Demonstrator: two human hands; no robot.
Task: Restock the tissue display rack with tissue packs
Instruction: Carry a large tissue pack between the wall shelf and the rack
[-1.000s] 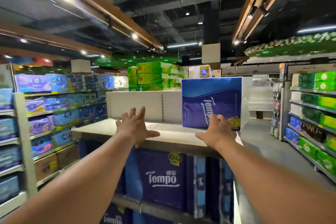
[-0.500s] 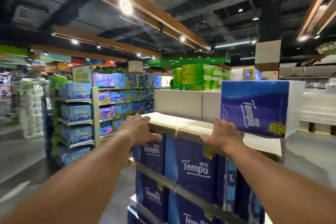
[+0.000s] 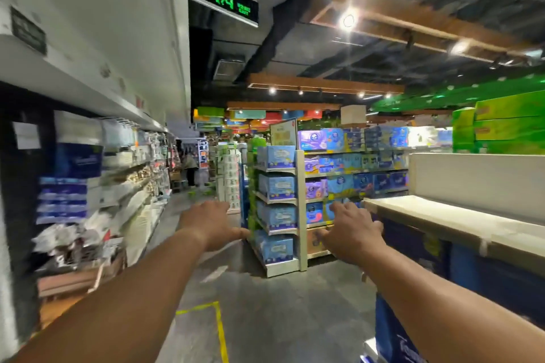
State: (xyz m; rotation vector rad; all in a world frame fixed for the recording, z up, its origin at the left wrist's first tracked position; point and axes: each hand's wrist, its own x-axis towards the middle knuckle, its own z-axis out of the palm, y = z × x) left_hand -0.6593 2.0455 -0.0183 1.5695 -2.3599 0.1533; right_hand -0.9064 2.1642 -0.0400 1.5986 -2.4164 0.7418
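Store aisle, display rack [image 3: 460, 215] at right, both hands empty: left hand [image 3: 213, 222] and right hand [image 3: 352, 233] fingers spread; blue tissue packs [image 3: 395, 330] below look light, squashy, slick-wrapped, so grab both sides.

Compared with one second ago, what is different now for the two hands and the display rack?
The view has swung left, so the pale wooden top shelf of the rack now sits at the right edge and the blue tissue pack on it is out of view. The left hand and the right hand have left the shelf and are in the air. Both hands remain open and empty.
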